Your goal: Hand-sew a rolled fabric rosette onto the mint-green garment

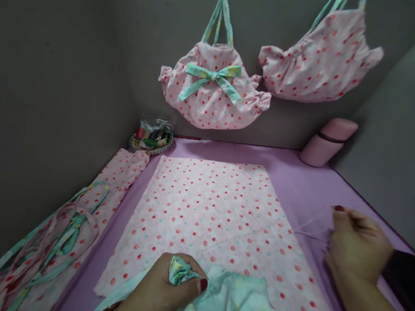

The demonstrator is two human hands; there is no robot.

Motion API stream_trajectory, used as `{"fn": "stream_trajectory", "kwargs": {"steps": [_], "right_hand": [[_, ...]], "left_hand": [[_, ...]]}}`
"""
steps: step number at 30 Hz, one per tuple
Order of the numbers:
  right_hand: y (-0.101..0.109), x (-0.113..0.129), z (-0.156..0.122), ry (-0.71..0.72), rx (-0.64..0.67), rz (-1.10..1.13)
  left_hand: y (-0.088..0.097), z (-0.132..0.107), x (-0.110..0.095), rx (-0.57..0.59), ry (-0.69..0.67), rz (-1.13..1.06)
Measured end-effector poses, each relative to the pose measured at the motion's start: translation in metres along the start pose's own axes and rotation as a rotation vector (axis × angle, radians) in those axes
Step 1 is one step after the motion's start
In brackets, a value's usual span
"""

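My left hand (163, 291) is closed in a pinch on a mint-green cloth (236, 309), with a gathered tuft poking up between thumb and fingers. The rest of that cloth spreads loosely over the near part of the work surface. Off to the right, my right hand (359, 244) is raised with its fingers closed. A fine pale thread (312, 221) stretches from its fingertips back toward the green cloth. Whether a needle is in those fingers cannot be made out. Beneath the thread lies a flat pink dotted cloth (204, 201).
Two pink dotted bags (207, 99) hang at the back wall. A pink bottle (325, 143) stands at the back right. Thread spools sit in a small basket (151, 142) at the back left. Folded dotted fabric (125, 164) with green and pink strips (68, 239) lies along the left.
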State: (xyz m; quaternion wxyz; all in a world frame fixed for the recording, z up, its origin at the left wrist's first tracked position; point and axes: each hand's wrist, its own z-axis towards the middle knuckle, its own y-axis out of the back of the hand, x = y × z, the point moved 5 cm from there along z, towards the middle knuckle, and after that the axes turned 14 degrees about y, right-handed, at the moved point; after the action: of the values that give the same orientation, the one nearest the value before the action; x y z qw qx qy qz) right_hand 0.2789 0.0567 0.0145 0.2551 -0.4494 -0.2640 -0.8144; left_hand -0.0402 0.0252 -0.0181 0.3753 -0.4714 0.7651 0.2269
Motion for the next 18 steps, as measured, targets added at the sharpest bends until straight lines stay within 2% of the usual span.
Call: {"fn": "stream_trajectory", "kwargs": {"steps": [2,3,5,6,8,10,11,13,15,18], "right_hand": [[-0.009,0.012,-0.012,0.018,0.076,0.011],[-0.020,0.020,-0.023,0.017,0.176,0.041],[-0.049,0.036,-0.053,-0.023,0.485,0.129],[-0.065,0.045,-0.073,-0.064,0.729,0.192],[-0.085,0.063,-0.106,-0.078,1.089,0.324],[-0.091,0.076,-0.124,-0.064,1.271,0.396],[-0.092,0.078,-0.126,-0.053,1.298,0.401],[-0.091,0.076,-0.123,-0.063,1.267,0.387],[-0.089,0.067,-0.113,-0.122,1.149,0.395],[-0.080,0.046,-0.096,-0.213,0.876,0.380]], "left_hand": [[0.000,0.000,0.001,0.005,0.008,-0.012],[0.000,0.000,0.002,0.004,0.012,-0.019],[0.000,0.001,0.002,-0.007,0.007,-0.022],[0.000,0.001,0.001,-0.011,0.000,-0.022],[0.000,0.000,-0.001,-0.023,-0.013,-0.026],[-0.001,0.000,-0.003,-0.014,-0.025,-0.018],[-0.002,0.000,-0.004,-0.007,-0.029,-0.010],[-0.002,-0.001,-0.005,0.002,-0.035,0.011],[-0.001,0.000,-0.004,-0.001,-0.029,0.017],[-0.001,0.000,-0.001,0.011,-0.020,0.008]]}}
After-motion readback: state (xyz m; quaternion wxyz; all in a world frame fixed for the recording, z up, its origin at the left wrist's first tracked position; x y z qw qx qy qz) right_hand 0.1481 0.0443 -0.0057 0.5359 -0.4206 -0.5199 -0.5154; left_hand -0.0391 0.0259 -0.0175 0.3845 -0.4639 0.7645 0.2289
